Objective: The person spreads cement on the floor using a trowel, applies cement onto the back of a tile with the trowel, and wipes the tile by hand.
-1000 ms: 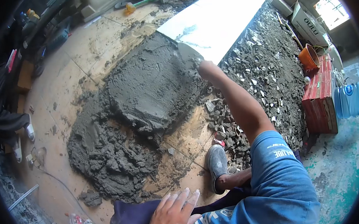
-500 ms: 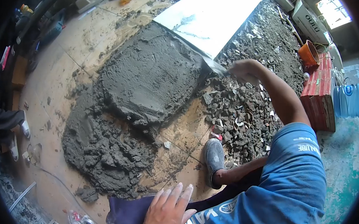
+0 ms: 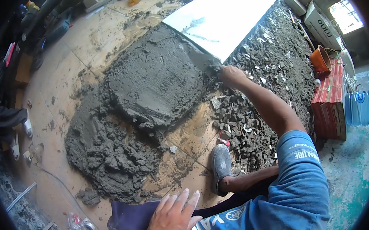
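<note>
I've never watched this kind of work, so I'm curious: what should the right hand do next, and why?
Probably draw the trowel in the right hand lightly across the mortar bed: the blade is at the bed's edge, beside the white tile, and the bed's surface looks pitted and uneven in places.

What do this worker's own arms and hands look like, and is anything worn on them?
The left hand and right hand are human, with five-fingered shape clear on the left, and ungloved. The right arm is bare below a short blue sleeve with pale lettering. The blue shirt carries white letters and a round emblem. No left sleeve shows.
</note>
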Action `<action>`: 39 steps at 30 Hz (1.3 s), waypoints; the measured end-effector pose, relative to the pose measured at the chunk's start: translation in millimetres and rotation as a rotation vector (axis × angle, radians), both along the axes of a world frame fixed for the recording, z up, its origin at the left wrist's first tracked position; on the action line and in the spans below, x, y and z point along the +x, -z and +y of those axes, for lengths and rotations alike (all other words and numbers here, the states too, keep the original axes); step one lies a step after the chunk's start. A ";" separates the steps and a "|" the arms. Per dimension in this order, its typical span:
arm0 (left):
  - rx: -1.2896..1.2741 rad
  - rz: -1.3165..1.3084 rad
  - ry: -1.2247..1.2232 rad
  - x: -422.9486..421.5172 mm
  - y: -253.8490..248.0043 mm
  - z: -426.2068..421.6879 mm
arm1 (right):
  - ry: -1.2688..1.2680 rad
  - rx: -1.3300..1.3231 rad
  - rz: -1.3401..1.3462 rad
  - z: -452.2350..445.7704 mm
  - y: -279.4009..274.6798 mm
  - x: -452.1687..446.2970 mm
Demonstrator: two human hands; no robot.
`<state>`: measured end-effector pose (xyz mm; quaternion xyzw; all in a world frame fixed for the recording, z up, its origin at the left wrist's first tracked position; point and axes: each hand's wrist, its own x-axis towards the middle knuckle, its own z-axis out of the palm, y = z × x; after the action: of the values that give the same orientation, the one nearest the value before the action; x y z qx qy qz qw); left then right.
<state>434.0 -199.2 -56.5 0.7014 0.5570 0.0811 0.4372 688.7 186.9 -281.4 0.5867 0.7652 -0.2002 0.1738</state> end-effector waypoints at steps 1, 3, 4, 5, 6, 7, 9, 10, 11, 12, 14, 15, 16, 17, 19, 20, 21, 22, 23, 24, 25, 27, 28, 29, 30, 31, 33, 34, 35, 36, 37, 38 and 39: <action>-0.006 0.006 -0.004 -1.2 3.7 -1.7 | 0.025 0.052 -0.030 0.7 2.6 -3.5; 0.090 0.071 0.083 -4.3 11.1 -2.4 | -0.001 0.038 -0.015 6.9 2.7 1.1; 0.090 0.072 0.072 -4.4 7.8 -4.5 | 0.049 0.029 -0.016 6.2 -2.9 3.6; 0.037 0.033 0.018 -4.3 1.6 -7.2 | 0.106 0.018 -0.021 2.1 -7.6 7.4; -0.013 -0.007 -0.035 -4.0 -1.7 -8.1 | 0.104 -0.021 0.006 -0.5 -9.1 11.5; -0.012 -0.012 -0.043 -4.0 -1.9 -8.3 | 0.097 -0.020 0.000 -4.9 -7.5 11.5; -0.001 -0.005 -0.044 -6.3 -2.2 -7.5 | 0.345 -0.364 0.239 -18.7 -1.8 11.2; -0.001 -0.008 -0.044 -7.3 -2.4 -8.4 | 0.255 -0.390 0.135 -29.1 -1.6 9.8; 0.010 -0.007 -0.045 -8.2 -2.1 -8.7 | 0.101 -0.279 0.189 -35.4 27.1 21.6; 0.020 -0.006 -0.044 -8.9 -1.5 -8.6 | 0.103 -0.324 0.181 -47.8 15.6 17.4; 0.002 -0.014 -0.036 -10.6 -0.7 -9.1 | 0.056 -0.356 0.163 -71.0 6.5 14.2; -0.010 -0.019 -0.037 -10.8 0.0 -9.0 | 0.001 -0.337 0.150 -77.9 6.5 16.1; -0.011 -0.026 -0.032 -12.2 5.9 -9.9 | -0.048 -0.241 0.112 -84.0 -0.2 16.1; 0.037 -0.010 0.014 -14.8 15.9 -11.6 | -0.043 -0.242 0.106 -81.3 -0.8 20.2; 0.087 0.007 0.057 -16.4 19.9 -12.1 | 0.022 -0.202 -0.028 -63.7 2.1 32.9; 0.079 0.024 0.071 -16.2 16.3 -10.1 | 0.032 -0.084 -0.015 -54.6 20.2 53.4; 0.068 0.040 0.083 -16.0 11.9 -10.4 | 0.052 -0.087 0.045 -52.9 18.7 63.5; 0.064 0.040 0.077 -16.3 6.7 -13.0 | 0.070 -0.001 -0.032 -55.1 7.9 62.1; 0.037 0.013 0.020 -16.6 2.0 -14.9 | 0.083 0.091 -0.110 -54.6 -4.0 58.3; 0.008 -0.017 -0.042 -16.3 -0.3 -17.3 | 0.066 0.090 -0.112 -53.6 -1.0 60.2; 0.002 -0.021 -0.061 -17.5 1.4 -17.6 | 0.079 0.072 -0.014 -55.1 3.2 62.3; 0.154 -0.011 0.008 -22.4 6.7 -14.1 | 0.128 -0.051 0.147 -59.0 6.5 50.6; 0.141 -0.007 -0.027 -20.7 4.8 -15.7 | 0.118 -0.097 0.154 -65.2 12.6 40.1; 0.100 -0.025 -0.060 -17.9 1.6 -17.5 | 0.105 -0.147 0.162 -75.5 20.1 28.4; 0.058 -0.044 -0.090 -16.8 -0.6 -18.9 | 0.094 -0.221 0.154 -93.0 21.8 13.2; 0.050 -0.037 -0.120 -18.1 0.7 -18.1 | 0.085 -0.289 0.143 -112.1 20.6 -1.4; 0.119 0.043 0.037 -20.7 4.5 -17.1 | -0.127 -0.398 0.268 -149.1 19.6 -15.6; 0.119 0.048 0.040 -21.2 2.6 -18.0 | -0.052 -0.458 0.253 -162.7 18.7 -25.0; 0.115 0.050 0.024 -21.5 2.3 -18.8 | 0.023 -0.517 0.237 -174.2 17.9 -33.9; 0.130 0.044 0.027 -21.6 2.1 -19.6 | -0.039 -0.555 0.213 -183.2 16.4 -39.7; 0.147 0.038 0.031 -21.9 2.4 -21.1 | -0.102 -0.590 0.188 -189.4 15.3 -43.1; 0.145 0.039 0.018 -21.4 5.2 -25.3 | -0.198 -0.539 0.248 -195.3 15.6 -42.9; 0.177 0.053 0.025 -21.1 9.7 -29.1 | -0.212 -0.539 0.247 -198.9 17.1 -44.0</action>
<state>412.9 -228.3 -66.2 0.7461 0.5504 0.1058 0.3595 644.7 -11.9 -298.4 0.4078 0.7566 -0.4464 0.2489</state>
